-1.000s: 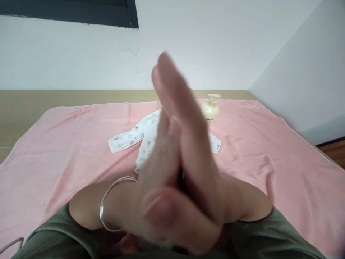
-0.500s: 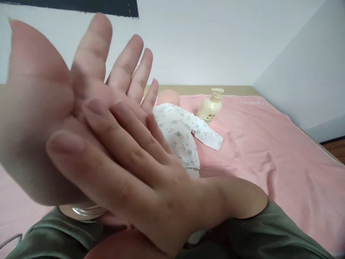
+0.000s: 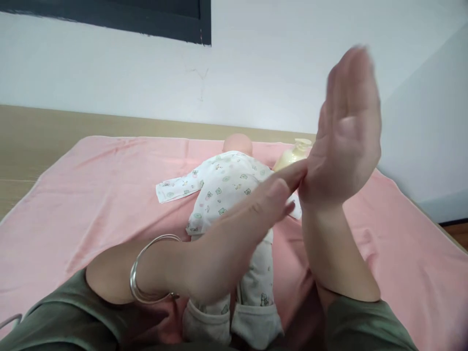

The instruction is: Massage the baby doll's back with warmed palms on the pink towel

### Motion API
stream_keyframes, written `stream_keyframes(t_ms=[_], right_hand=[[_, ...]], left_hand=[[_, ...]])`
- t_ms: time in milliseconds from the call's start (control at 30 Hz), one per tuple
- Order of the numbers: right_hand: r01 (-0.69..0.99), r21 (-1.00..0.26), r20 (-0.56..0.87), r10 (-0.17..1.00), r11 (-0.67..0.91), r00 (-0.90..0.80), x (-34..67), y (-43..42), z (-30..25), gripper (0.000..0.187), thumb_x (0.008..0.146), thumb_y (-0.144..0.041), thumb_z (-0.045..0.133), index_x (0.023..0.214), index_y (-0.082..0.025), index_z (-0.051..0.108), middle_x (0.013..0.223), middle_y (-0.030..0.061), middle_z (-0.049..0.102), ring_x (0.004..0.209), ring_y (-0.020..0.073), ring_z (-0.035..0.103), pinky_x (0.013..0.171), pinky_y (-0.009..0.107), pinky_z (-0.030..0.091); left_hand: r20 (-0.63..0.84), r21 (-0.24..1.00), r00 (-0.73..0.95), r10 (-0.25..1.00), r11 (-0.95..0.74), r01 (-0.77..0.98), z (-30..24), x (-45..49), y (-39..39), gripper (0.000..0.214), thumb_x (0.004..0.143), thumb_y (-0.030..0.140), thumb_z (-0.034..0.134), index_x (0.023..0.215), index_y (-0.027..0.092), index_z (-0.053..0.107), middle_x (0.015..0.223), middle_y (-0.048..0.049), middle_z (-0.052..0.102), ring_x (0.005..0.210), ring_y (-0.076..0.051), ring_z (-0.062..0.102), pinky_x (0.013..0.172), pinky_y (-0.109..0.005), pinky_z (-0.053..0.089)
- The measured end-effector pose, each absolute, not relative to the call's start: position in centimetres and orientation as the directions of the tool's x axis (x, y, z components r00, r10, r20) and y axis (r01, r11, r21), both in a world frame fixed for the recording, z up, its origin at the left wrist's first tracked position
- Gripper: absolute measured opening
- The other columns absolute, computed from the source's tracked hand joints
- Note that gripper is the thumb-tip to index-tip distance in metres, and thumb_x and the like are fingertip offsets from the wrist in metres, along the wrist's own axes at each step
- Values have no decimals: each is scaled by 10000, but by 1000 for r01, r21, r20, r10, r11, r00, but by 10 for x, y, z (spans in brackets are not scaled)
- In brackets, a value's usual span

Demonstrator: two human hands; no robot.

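Note:
My left hand (image 3: 234,239), a silver bangle (image 3: 135,278) at its wrist, stretches toward the right with flat fingers. Its fingertips touch the base of my right palm. My right hand (image 3: 343,131) stands upright, palm facing left, fingers straight and blurred by motion. Neither hand holds anything. Beneath them a baby doll (image 3: 237,145) lies on the cloth, head toward the wall. It wears a white patterned top (image 3: 215,187) and matching trousers (image 3: 260,278) with turned-up cuffs. My left hand and forearm hide part of its body.
A pale yellow pump bottle (image 3: 290,157) stands beyond the doll's right-hand sleeve, partly behind my hands. The pink cloth (image 3: 120,180) covers most of a wooden surface (image 3: 32,136). A white wall (image 3: 153,73) with a dark frame (image 3: 146,22) rises behind.
My hands have parted from a palm rub close to the camera. The left now reaches from the left side to the right wrist; the right has swung upright. More of the doll shows.

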State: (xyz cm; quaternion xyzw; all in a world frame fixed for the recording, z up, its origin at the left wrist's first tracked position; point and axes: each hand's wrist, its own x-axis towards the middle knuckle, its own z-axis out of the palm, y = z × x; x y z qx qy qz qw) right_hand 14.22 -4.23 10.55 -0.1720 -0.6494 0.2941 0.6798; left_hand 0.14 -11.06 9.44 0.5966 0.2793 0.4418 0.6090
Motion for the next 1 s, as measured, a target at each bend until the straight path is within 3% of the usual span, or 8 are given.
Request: stream_keyframes(t_ms=[33,100,267,367,533,700,800,1000], right_hand=[[-17,-604,792,602,797,103,148,-36,100,419,992,-224,478,1392,-263,594,1574,-27,505,1531,219,389,1275,418,362],[182,-612,791,597,769,138,155,-27,83,405,936,-155,495,1305,-235,644,1403,35,661,1349,219,617,1192,470,491],[473,-620,586,770,626,-252,138,-22,23,431,937,-190,499,1325,-284,661,1367,35,698,1290,230,656,1121,457,557],[524,-607,497,800,597,-336,124,-17,0,501,952,-167,412,1410,-218,608,1459,61,633,1400,218,566,1206,447,477],[649,-469,437,796,599,-418,130,19,-11,528,977,-208,336,1441,-116,571,1557,128,528,1514,262,422,1312,559,247],[825,-375,266,902,423,-341,149,37,-7,605,1001,-340,352,1519,-45,450,1624,191,414,1546,360,338,1264,645,266],[881,-295,289,913,370,-287,139,10,-7,644,1020,-345,321,1540,30,380,1618,262,387,1537,402,336,1251,634,290],[755,-202,304,773,624,-557,128,-8,-5,586,987,-229,322,1530,-47,450,1643,160,396,1580,341,263,1309,577,206]], left_hand=[[194,967,448,873,-92,-240,91,2,-102,546,1007,672,341,1446,412,535,1547,78,540,1507,-256,443,1239,-466,445],[215,969,265,940,-172,-176,76,1,-75,459,1014,521,436,1417,343,564,1580,58,505,1540,-250,389,1295,-462,360],[241,947,-190,952,-189,259,23,-10,4,431,897,201,484,1296,138,634,1446,-124,620,1409,-280,531,1250,-485,397],[212,920,-201,956,-126,371,-4,-14,27,380,875,160,445,1160,150,695,1303,-119,705,1277,-280,620,1171,-500,466],[361,845,-130,923,-264,466,-27,-13,27,400,896,172,386,1135,138,706,1241,-114,728,1216,-243,639,1158,-453,475],[432,802,-106,895,-328,499,-37,-14,28,409,888,240,423,1182,156,695,1296,-95,715,1257,-240,624,1193,-452,456],[445,793,-109,889,-335,509,-41,-16,29,412,884,267,429,1174,156,699,1287,-93,719,1248,-243,627,1181,-452,467],[446,789,-97,890,-339,512,-39,-16,29,408,885,225,388,1138,164,702,1245,-86,735,1190,-227,644,1140,-429,490]])
